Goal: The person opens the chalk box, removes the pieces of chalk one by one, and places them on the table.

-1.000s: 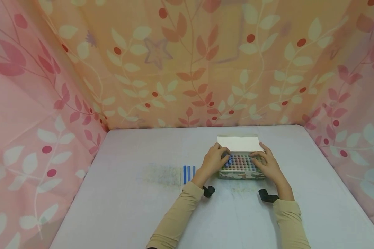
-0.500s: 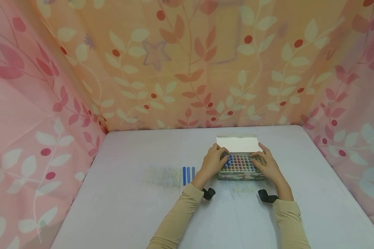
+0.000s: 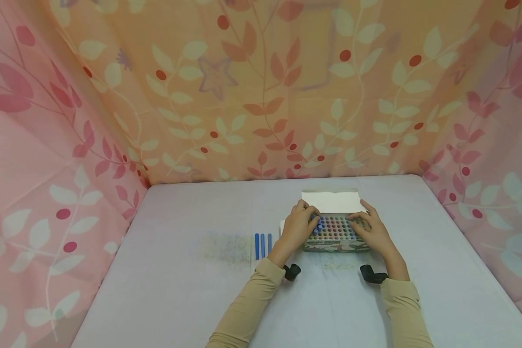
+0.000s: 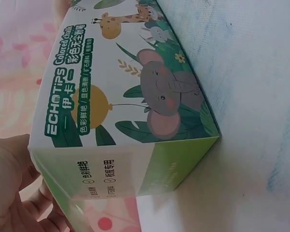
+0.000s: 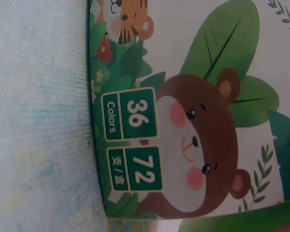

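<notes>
A chalk box (image 3: 337,245) stands on the table, its white lid (image 3: 332,200) raised at the back and rows of coloured chalk ends (image 3: 336,227) showing on top. My left hand (image 3: 297,226) is over the box's left end, thumb and fingertips curled at a few blue chalk sticks (image 3: 317,226) that stick up. In the left wrist view its curled fingers (image 4: 36,205) are partly hidden behind the box's edge. My right hand (image 3: 375,231) rests at the right end, fingers loosely spread over the chalk. The right wrist view has only the box front (image 5: 193,140).
Three blue chalk sticks (image 3: 263,245) lie side by side on the table to the left of my left forearm. Chalk dust smudges the white tablecloth (image 3: 226,247). A patterned curtain (image 3: 269,96) rises behind the table and along both sides.
Both hands stay almost in place at the box. A small white edge now shows just left of my left hand. The head view has tilted slightly.
</notes>
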Available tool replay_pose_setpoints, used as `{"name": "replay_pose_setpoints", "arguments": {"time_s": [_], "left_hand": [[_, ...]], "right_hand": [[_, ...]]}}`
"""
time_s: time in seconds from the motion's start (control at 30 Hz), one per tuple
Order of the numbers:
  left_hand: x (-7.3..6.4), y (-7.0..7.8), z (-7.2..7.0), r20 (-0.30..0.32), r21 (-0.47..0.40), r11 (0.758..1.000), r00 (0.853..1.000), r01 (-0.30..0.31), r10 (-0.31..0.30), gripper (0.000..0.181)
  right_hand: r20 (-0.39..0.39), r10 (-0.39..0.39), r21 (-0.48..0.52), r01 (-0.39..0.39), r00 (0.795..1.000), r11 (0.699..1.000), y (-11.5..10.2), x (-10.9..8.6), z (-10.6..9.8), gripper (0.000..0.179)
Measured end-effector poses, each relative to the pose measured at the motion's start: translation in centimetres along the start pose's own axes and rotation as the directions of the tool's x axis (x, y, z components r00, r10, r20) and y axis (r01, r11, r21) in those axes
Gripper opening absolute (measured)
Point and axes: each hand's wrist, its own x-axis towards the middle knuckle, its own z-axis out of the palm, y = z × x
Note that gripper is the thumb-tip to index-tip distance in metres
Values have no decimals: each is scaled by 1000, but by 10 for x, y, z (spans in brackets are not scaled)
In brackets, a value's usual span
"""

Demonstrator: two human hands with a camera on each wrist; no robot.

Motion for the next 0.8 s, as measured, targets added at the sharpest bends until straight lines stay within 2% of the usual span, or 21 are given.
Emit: {"name": "replay_pose_setpoints", "arguments": {"time_s": [0.23, 0.4, 0.53, 0.8], "left_hand": [[-1, 2, -2, -57, -25, 999, 998, -31, 30, 17], [0, 6, -9, -106, -94, 996, 994, -1, -9, 19], [0, 8, -15, -154, -138, 990, 988, 5, -26, 19], [-6, 7, -25, -249, -233, 971, 968, -47, -12, 18]], "right_hand": [[3, -1, -11, 1, 1000, 1000, -1, -1, -1, 20], [4, 2, -13, -2, 1000, 1000, 0, -1, -1, 20], [2, 1, -14, -1, 1000, 1000, 0, -1, 0, 20], [-4, -6, -16, 6, 1000, 1000, -1, -1, -1, 19]]}}
